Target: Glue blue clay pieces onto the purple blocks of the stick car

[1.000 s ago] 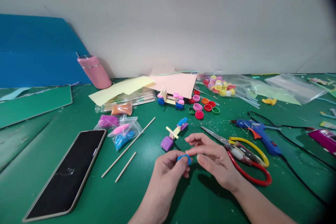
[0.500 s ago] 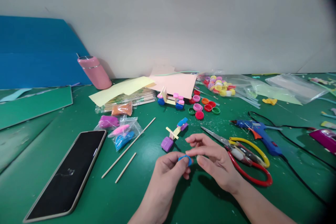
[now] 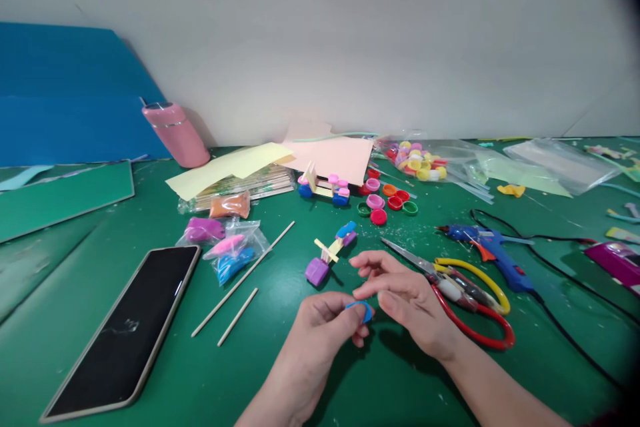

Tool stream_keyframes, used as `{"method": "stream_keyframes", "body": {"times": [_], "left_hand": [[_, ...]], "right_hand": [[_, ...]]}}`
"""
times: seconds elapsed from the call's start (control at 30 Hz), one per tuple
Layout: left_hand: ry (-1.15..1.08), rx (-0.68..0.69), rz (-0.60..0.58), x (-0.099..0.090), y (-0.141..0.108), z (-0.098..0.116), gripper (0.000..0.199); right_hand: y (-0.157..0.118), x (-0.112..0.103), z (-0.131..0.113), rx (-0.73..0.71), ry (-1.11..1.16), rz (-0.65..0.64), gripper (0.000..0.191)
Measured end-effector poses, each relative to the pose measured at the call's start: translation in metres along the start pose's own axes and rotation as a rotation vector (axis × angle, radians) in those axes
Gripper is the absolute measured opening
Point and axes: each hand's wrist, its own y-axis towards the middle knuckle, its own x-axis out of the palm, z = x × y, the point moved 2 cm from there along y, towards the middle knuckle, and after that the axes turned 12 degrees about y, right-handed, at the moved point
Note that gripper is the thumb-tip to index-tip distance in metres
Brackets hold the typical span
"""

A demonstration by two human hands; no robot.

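A small blue clay piece (image 3: 363, 311) is pinched between the thumb and fingers of my left hand (image 3: 325, 333). Just right of it, my right hand (image 3: 410, 300) has its fingers apart, the index fingertip close to the clay; whether it touches is unclear. Beyond my hands lies a small stick model (image 3: 330, 252) with a purple clay block at its near end and blue and purple clay at its far end. Farther back stands a second model (image 3: 324, 188) with blue and pink parts.
Scissors (image 3: 450, 280) and a blue glue gun (image 3: 490, 250) lie to the right. On the left are a phone (image 3: 125, 333), two wooden sticks (image 3: 245, 278), bagged clay (image 3: 235, 263) and a pink cup (image 3: 177, 135). Bottle caps (image 3: 379, 216) lie behind the models.
The blue clay piece has shifted slightly right and down with my left fingers, and its visible shape has tilted. My right hand has barely moved. The whole view has shifted a little.
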Motion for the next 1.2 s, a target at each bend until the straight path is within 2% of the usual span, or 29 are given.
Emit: {"method": "stream_keyframes", "body": {"times": [0.2,0.33,0.4,0.63,0.93,1.2], "left_hand": [[0.001,-0.002,-0.037,0.0,-0.001,0.0,0.017],[-0.075,-0.027,-0.094,0.001,-0.002,0.001,0.016],[-0.121,-0.051,-0.116,0.001,-0.002,0.0,0.014],[-0.17,-0.048,-0.069,0.001,-0.001,-0.001,0.014],[-0.322,-0.004,-0.072,0.0,-0.001,-0.001,0.014],[-0.24,-0.003,-0.012,0.0,0.0,0.001,0.017]], "right_hand": [[0.001,-0.003,0.0,0.024,0.072,-0.02,0.029],[0.001,0.0,-0.003,0.092,0.025,-0.198,0.047],[0.001,0.002,-0.004,0.103,-0.041,-0.24,0.053],[0.002,0.007,-0.003,0.019,-0.15,-0.117,0.029],[0.0,0.004,0.005,0.016,-0.043,-0.004,0.026],[0.002,0.005,0.005,-0.017,-0.076,-0.021,0.031]]}}
